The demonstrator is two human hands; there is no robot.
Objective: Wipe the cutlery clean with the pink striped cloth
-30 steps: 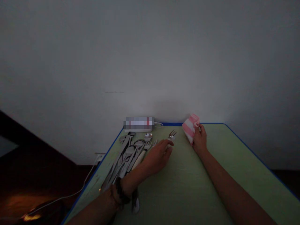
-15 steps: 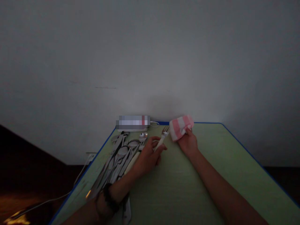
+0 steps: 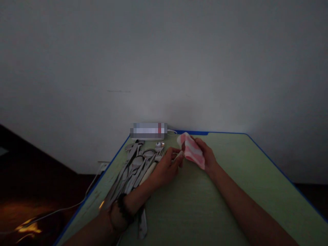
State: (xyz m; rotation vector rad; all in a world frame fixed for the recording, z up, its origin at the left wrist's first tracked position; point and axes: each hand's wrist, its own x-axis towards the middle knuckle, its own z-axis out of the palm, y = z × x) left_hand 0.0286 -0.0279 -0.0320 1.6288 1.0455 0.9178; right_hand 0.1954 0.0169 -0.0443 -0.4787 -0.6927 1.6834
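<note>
My left hand point(image 3: 167, 165) is closed round the white handle of a fork point(image 3: 178, 155), whose tines are hidden under a pink-and-white striped cloth point(image 3: 191, 151). My right hand point(image 3: 208, 156) grips that cloth and wraps it over the fork's head. Both hands meet over the far middle of a green table point(image 3: 205, 205). Left of my left hand lies a pile of metal cutlery point(image 3: 133, 167), spoons, forks and knives side by side.
A white power strip point(image 3: 148, 131) with a cable lies at the table's far edge against the grey wall. The table has a blue rim point(image 3: 217, 133). One utensil point(image 3: 142, 225) lies near my left forearm. The floor at left is dark.
My left hand picked the fork off the table and lifted it. My right hand brought the cloth leftward and closed it over the fork's tines.
</note>
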